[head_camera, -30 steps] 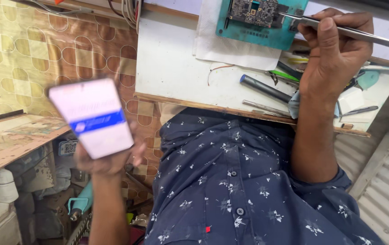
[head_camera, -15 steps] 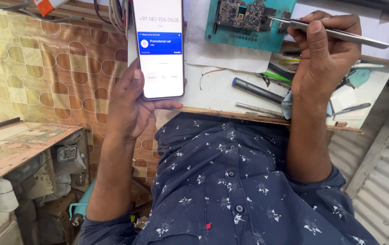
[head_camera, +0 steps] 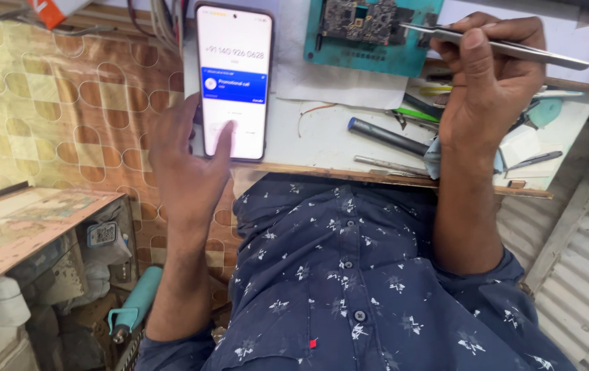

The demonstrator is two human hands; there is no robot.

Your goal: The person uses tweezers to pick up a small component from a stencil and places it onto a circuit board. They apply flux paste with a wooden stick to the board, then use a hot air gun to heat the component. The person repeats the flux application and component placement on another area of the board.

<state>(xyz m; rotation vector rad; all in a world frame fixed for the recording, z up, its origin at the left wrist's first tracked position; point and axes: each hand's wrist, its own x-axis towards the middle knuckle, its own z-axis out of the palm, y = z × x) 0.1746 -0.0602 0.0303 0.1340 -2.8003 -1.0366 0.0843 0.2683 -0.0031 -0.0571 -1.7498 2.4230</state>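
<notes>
phone (head_camera: 234, 82) lies flat on the white desk (head_camera: 322, 137), screen lit with a call notice, not yet dismissed. left hand (head_camera: 188, 161) loose, one finger touching the screen. right hand (head_camera: 490, 82) pinches tweezers (head_camera: 493, 47) at the circuit board (head_camera: 370, 31); board work looks unfinished.

One smartphone (head_camera: 234, 82), one circuit board (head_camera: 366, 20), one pair of tweezers (head_camera: 500, 47), two hands.

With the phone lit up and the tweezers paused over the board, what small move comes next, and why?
Probably a short swipe or tap by the left hand: its fingertip sits on the lower part of the phone, whose screen shows an incoming call. The right hand holds tweezers at the circuit board.
</notes>
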